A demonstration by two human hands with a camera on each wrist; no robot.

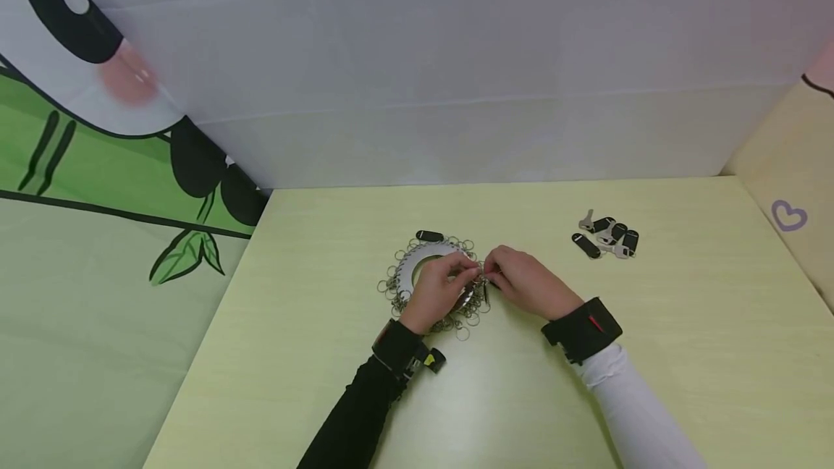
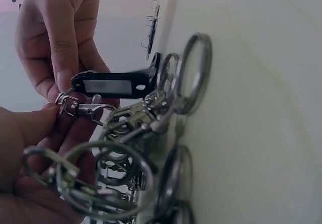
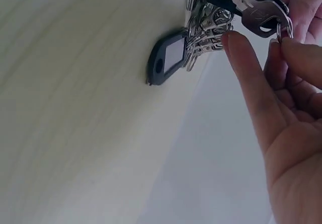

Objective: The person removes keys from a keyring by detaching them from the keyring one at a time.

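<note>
Pale wood-grain tabletop (image 1: 293,368) below white cloth (image 1: 456,42); at centre frame, by the edge of a ring-hung white hoop (image 1: 405,273), a swivel clasp (image 2: 86,108) is pinched tight by the left hand (image 1: 436,288)! Fingertips closed, a split ring (image 3: 285,30) bearing a key (image 3: 260,15) is pinched by the right hand (image 1: 523,282). Tagged keys (image 1: 586,246) are seen piled right of centre.

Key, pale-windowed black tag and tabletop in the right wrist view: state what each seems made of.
Key: likely metal, silvery with a dull sheen. Tag: probably black plastic, smooth, evenly rounded edges. Tabletop: wood or laminate, satin; streaked grain fits both.
</note>
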